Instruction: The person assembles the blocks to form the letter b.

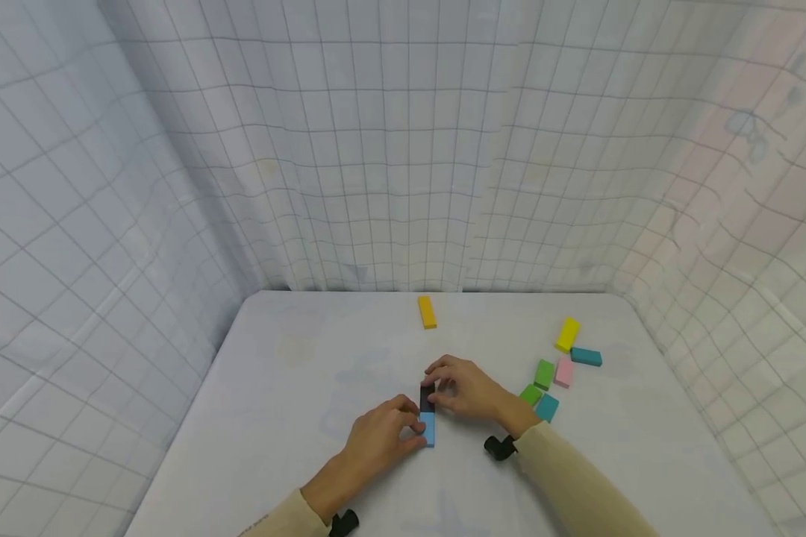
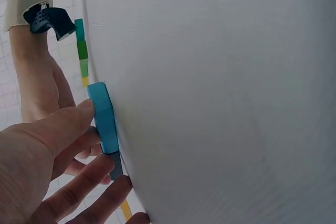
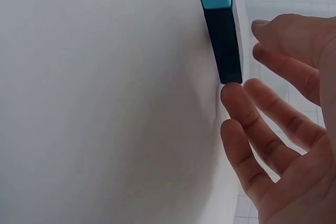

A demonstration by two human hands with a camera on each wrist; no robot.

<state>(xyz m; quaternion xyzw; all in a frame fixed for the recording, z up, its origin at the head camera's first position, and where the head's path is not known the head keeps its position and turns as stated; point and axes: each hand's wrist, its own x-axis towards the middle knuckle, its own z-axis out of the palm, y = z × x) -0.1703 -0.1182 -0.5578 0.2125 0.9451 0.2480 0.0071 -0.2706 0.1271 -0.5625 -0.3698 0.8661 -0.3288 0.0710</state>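
Two blocks lie end to end on the white table (image 1: 295, 388), a light blue block (image 1: 428, 429) nearer the person and a black block (image 1: 427, 398) beyond it, their short ends touching. The left hand (image 1: 379, 435) is loosely spread at the left side of the light blue block; the left wrist view shows its thumb (image 2: 79, 115) against that block and the other fingers fanned apart, a detail compressed in the head view. The right hand (image 1: 469, 388) arches over the black block. From the head its thumb seems to meet the block, whereas the right wrist view reveals the thumb (image 3: 270, 30) standing off the side, a fingertip (image 3: 232, 94) at the block's far end, and the hand wide.

Only the head view gives the full layout: an orange block (image 1: 427, 312) lies near the far edge, and at right are a yellow block (image 1: 567, 335), two teal blocks (image 1: 586, 356), a pink block (image 1: 564, 372) and two green blocks (image 1: 544, 375). The left wrist view foreshortens part of this group into a narrow strip; the right wrist view shows none of it. A gridded curtain (image 1: 403, 149) surrounds the table, and black wrist mounts (image 1: 500, 448) show below both sleeves (image 1: 571, 477).
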